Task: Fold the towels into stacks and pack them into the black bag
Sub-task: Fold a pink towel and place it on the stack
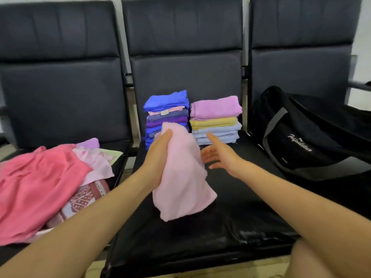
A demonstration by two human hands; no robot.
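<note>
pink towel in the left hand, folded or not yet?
Not folded: the pale pink towel hangs bunched and loose from the left hand. The right hand is open, off it.

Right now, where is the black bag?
In the head view the black bag lies on the right-hand seat, to the right of the two folded stacks, nearest the one topped by a lilac towel, beyond the open right hand.

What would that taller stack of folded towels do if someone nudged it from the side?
The taller stack would probably lean or shed its top layers: its uneven folds overhang in places. It likely squashes rather than slides, being soft cloth. The shorter stack beside it might prop it on that side.
</note>
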